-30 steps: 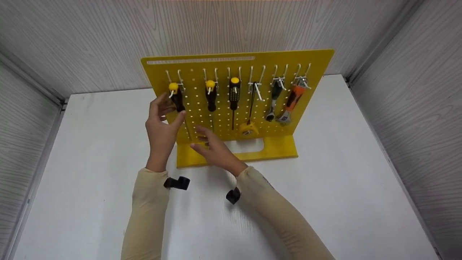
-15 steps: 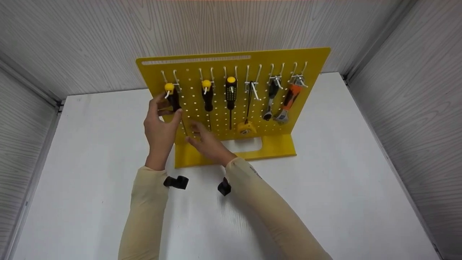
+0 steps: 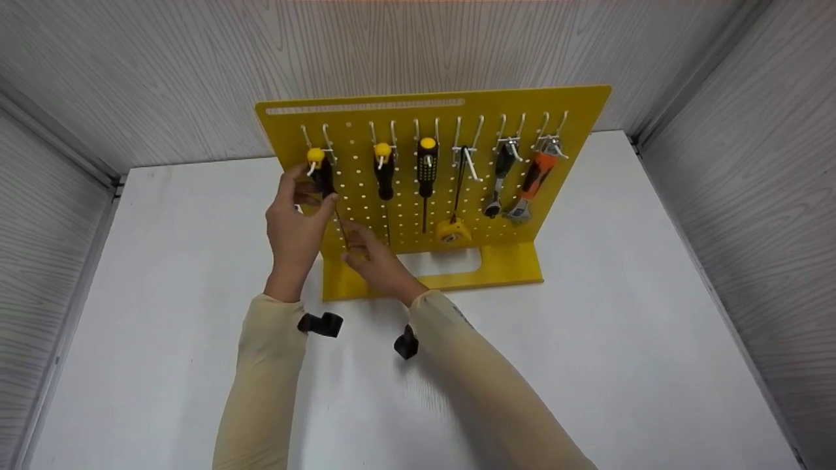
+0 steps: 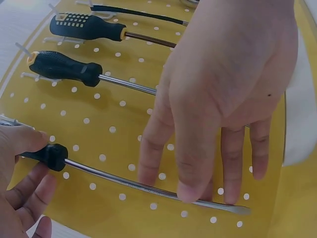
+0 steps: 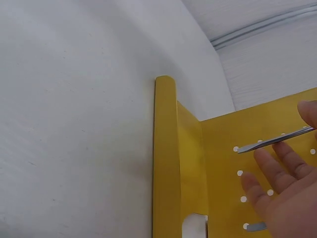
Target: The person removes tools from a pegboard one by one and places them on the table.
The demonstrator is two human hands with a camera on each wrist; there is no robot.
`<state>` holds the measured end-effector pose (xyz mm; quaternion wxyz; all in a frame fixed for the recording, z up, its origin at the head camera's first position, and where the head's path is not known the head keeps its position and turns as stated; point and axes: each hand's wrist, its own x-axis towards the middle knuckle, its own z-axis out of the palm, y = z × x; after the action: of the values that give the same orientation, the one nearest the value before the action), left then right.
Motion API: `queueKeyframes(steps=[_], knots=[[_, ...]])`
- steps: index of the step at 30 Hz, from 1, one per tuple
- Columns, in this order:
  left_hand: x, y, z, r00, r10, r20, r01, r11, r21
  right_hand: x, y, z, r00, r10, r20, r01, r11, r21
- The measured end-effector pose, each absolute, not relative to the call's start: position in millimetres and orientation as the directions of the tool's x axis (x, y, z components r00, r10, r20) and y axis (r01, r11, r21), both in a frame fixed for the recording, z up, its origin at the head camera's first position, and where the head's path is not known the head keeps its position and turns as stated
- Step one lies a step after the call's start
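Note:
A flat-tipped screwdriver [image 4: 53,157] with a dark handle and yellow end hangs at a hook on the left of the yellow pegboard [image 3: 366,228]. My left hand [image 3: 295,225] grips its handle between thumb and fingers. Lower down, my right hand [image 3: 384,269] has its thumb and fingertips on either side of the metal shaft [image 5: 272,142], near the tip. The left wrist view shows the shaft running past the right fingers [image 4: 148,163], with the flat tip beyond them. Most of the handle's upper part is cut off at that view's edge.
Two more screwdrivers [image 3: 384,173] [image 3: 426,170] hang to the right. Beyond them are a yellow tape measure [image 3: 452,232] on a black strap, a ratchet wrench [image 3: 501,171] and an orange-handled adjustable wrench [image 3: 535,176]. The board's foot [image 3: 509,267] rests on the white table [image 3: 620,326].
My right hand has come left to the screwdriver's shaft, and its thumb and fingers have closed around it. The left hand has stayed on the handle. The head view has shifted slightly.

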<state>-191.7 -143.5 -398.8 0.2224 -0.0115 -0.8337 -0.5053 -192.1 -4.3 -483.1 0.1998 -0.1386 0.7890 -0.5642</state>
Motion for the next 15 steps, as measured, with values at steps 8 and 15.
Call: queueKeyframes(steps=[8,15], knots=[[-189,-145,-400,-0.897,-0.190,0.399,0.261,0.501,0.825,-184,-8,-490,-0.874,-0.468,-0.129,-0.016,0.292,-0.956],[-188,-145,-399,-0.905,-0.182,0.384,0.257,0.485,0.836,-178,-8,-495,-0.875,-0.471,-0.112,-0.012,0.252,-0.968]])
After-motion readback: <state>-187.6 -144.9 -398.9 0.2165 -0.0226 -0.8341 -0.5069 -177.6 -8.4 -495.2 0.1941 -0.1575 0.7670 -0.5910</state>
